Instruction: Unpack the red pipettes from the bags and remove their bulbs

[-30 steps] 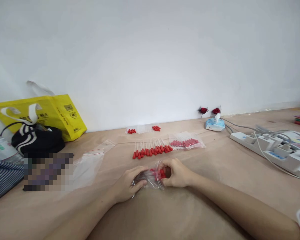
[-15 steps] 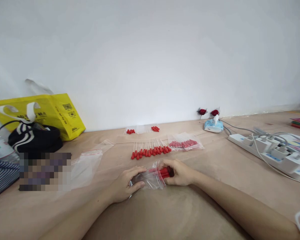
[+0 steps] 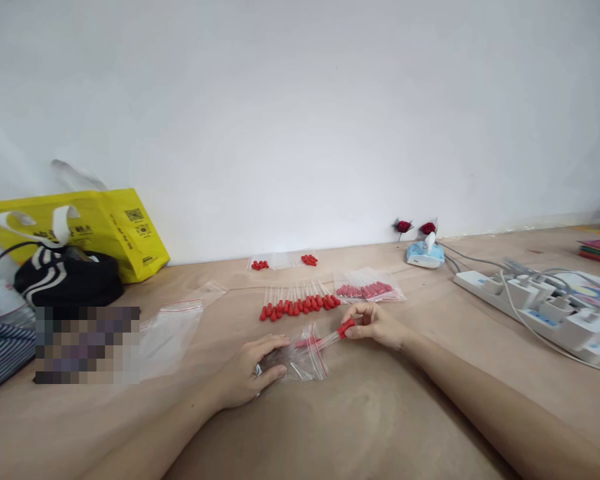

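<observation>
My left hand (image 3: 253, 370) lies with its fingers flat on a small clear zip bag (image 3: 300, 357) on the tan table, pinning it down. My right hand (image 3: 375, 325) pinches the red bulb of a glass dropper (image 3: 337, 333) whose stem still reaches into the bag's mouth. Just beyond lies a row of several loose red-bulb droppers (image 3: 300, 303). A filled clear bag of droppers (image 3: 367, 289) rests to the right of the row.
Empty zip bags (image 3: 173, 330) lie at left, beside a black bag (image 3: 70, 277) and a yellow carrier bag (image 3: 105, 223). Loose red bulbs (image 3: 310, 259) sit by the wall. A tissue pack (image 3: 423, 252) and white power strips (image 3: 545, 300) with cables occupy the right.
My right hand has moved right and away from the bag, drawing one red-bulb dropper partly out. My left hand has flattened onto the bag.
</observation>
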Tool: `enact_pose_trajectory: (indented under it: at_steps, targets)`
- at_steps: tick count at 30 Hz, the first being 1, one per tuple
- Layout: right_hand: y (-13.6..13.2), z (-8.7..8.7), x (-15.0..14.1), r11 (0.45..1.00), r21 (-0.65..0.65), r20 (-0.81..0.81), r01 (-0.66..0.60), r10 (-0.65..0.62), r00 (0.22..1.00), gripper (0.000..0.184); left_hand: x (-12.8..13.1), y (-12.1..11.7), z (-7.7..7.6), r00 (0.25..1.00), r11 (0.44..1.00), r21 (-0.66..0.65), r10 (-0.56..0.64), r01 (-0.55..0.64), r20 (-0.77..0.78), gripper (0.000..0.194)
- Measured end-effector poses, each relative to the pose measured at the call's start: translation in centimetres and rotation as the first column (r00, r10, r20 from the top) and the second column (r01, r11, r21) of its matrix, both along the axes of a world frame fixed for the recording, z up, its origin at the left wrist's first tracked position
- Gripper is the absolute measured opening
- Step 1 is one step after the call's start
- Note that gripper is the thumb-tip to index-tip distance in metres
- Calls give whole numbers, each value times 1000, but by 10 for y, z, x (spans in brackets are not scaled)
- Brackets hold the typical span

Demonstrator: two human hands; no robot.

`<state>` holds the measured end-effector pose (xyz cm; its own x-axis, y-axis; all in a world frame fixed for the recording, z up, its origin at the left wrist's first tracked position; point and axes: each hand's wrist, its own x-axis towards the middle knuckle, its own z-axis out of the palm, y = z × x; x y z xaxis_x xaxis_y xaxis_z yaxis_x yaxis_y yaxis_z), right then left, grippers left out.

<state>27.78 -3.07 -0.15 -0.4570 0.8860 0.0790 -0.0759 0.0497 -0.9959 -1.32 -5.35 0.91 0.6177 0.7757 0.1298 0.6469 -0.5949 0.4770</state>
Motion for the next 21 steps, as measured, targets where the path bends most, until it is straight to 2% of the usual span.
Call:
enact_pose_trajectory:
  at_steps: [4, 7, 9, 11, 13, 14, 16, 17, 18, 19, 21]
  targets:
    - [8, 3, 13, 997, -44, -28, 65, -67, 997, 23, 0, -1, 2, 1000, 1000, -24, 9, -8, 23, 40]
    - [16, 8, 27, 977, -49, -98, 209, -213, 972, 22, 3, -3, 9, 993, 998, -32, 49, -46, 107, 38]
    - [20, 12, 28, 944, -10, -158, 330, -328, 931, 21, 8, -2, 16, 963, 990, -9, 136, -138, 233, 32]
    - [19, 17, 19, 885, 102, -181, 455, -433, 883, 19, 16, 0, 24, 901, 963, -63, 267, -261, 343, 27]
    - [14, 21, -1, 785, 312, -136, 535, -521, 843, 15, 29, 4, 31, 821, 908, -286, 404, -306, 404, 26]
    - [10, 22, -13, 715, 453, -103, 532, -550, 829, 11, 37, 6, 35, 776, 853, -441, 470, -278, 421, 26]
    - [1, 22, -38, 541, 730, -31, 418, -584, 811, 5, 53, 11, 39, 667, 687, -715, 594, -130, 450, 26]
    - [-4, 21, -50, 480, 815, 10, 324, -571, 821, 10, 61, 14, 40, 610, 610, -791, 643, -44, 462, 25]
    - [-7, 20, -61, 414, 878, 36, 241, -559, 829, 13, 66, 16, 41, 564, 557, -830, 679, 22, 470, 25]
    - [-10, 19, -70, 356, 923, 77, 145, -540, 838, 15, 70, 18, 41, 538, 532, -845, 696, 59, 476, 23]
    - [-14, 18, -81, 269, 963, 150, -10, -507, 849, 16, 70, 23, 40, 562, 547, -837, 684, 27, 465, 18]
